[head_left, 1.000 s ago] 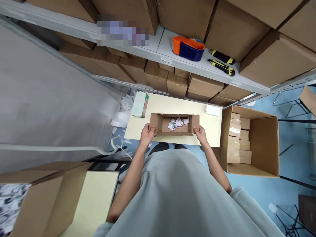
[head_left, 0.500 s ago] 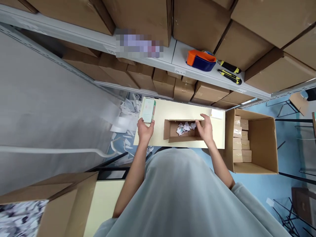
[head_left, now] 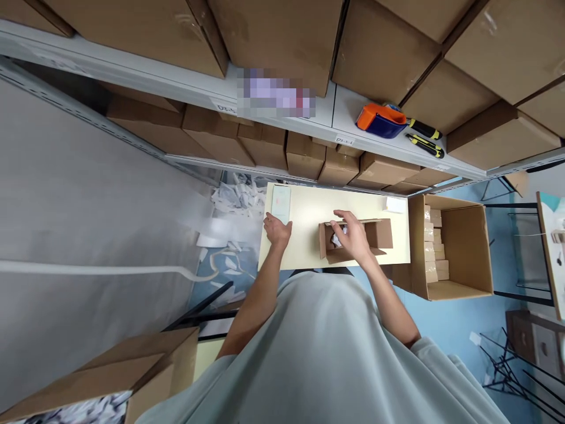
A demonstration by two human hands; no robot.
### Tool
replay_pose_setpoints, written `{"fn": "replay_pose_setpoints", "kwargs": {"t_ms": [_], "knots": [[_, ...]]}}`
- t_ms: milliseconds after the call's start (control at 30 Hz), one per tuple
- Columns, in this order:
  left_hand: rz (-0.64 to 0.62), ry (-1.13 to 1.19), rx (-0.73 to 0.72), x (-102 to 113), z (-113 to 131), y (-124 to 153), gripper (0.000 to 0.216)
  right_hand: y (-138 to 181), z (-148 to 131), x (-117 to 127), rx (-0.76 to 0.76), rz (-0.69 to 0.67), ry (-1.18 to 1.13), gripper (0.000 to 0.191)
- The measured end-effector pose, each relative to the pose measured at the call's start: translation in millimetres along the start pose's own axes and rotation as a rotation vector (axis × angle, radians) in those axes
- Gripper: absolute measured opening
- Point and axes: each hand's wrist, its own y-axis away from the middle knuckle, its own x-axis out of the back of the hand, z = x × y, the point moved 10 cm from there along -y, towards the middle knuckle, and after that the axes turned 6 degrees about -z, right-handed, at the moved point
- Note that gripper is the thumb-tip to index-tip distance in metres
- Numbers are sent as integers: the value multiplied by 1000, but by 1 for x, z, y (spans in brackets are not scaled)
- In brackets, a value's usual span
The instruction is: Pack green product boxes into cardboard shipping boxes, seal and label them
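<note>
My left hand [head_left: 278, 231] is at the near end of a slim pale green box [head_left: 281, 202], which lies flat at the left end of the cream table [head_left: 304, 206]. Its thumb and fingers are apart; whether they touch the box is hard to tell. Over a small open cardboard box [head_left: 380, 234] hovers my right hand [head_left: 354, 237], fingers spread and holding nothing. Crumpled printed paper [head_left: 339, 237] shows inside that box, partly hidden by the hand. The flaps of the box stand out at both ends.
A shelf of cardboard boxes [head_left: 273, 35] runs above the table, with an orange and blue tape dispenser [head_left: 382, 121] and two utility knives [head_left: 424, 144]. A large carton [head_left: 463, 247] holding small boxes stands right. A carton of shredded paper [head_left: 79, 409] is at lower left.
My right hand has moved in over the cardboard box, whose right flap now lies folded outward. My left hand's fingers have spread at the pale green box. The whole view has shifted slightly.
</note>
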Motion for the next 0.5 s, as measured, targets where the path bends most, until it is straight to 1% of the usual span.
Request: {"fn": "replay_pose_setpoints", "kwargs": {"t_ms": [100, 233, 300, 400, 467, 500], "knots": [[-10, 15, 11, 0, -4, -3, 85, 8, 6, 1, -42, 18, -11, 40], [-17, 56, 37, 8, -5, -6, 73, 13, 18, 6, -73, 5, -48, 40], [-28, 92, 33, 13, -2, -3, 69, 13, 23, 12, -69, 8, -67, 40], [-44, 160, -31, 23, 13, 10, 66, 11, 29, 32, -47, 41, -96, 41], [-19, 198, -131, 39, 33, 28, 70, 9, 30, 49, -23, 69, -125, 43], [16, 212, -206, 50, 46, 41, 75, 8, 30, 59, -8, 81, -143, 44]]}}
